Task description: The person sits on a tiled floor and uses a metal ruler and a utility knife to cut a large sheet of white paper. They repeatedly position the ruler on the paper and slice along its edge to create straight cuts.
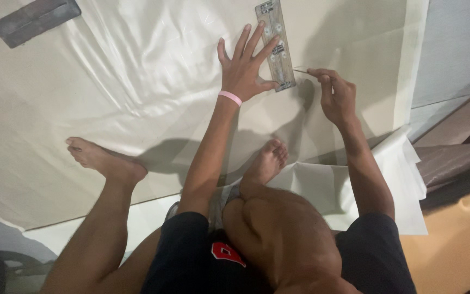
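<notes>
A person sits on the floor, seen from above, w/ a big sheet of cream fabric (137, 98) spread out in front of them. The fabric is shiny and lightly creased, covering most of the floor in view.

The left hand (243, 68) lies flat, fingers spread wide, palm down. Its fingertips and thumb press on a clear plastic ruler (276, 44), pinning it to the fabric. The ruler is long and narrow, lying nearly straight away from the person, tilted slightly; it sits in the upper middle of the cloth. A pink wristband (230, 97) circles the left wrist.

The right hand (335, 95) is just right of the ruler's near end, fingers pinched together on a thin marking tool (301, 71), prob. a pencil or chalk sliver; too small to tell which. The tip points toward the ruler's right edge, very close to it; I cannot tell if it touches.

Both legs are bare. The left foot (101, 158) rests on the fabric well to the left; the right foot (267, 160) rests on the cloth between the two arms, knee bent up. Black shorts w/ a red mark show at the bottom.

A dark grey rectangular block (35, 20) lies on the fabric at the top left corner, well apart from the hands. More pale sheets (403, 179) are layered at the right.
</notes>
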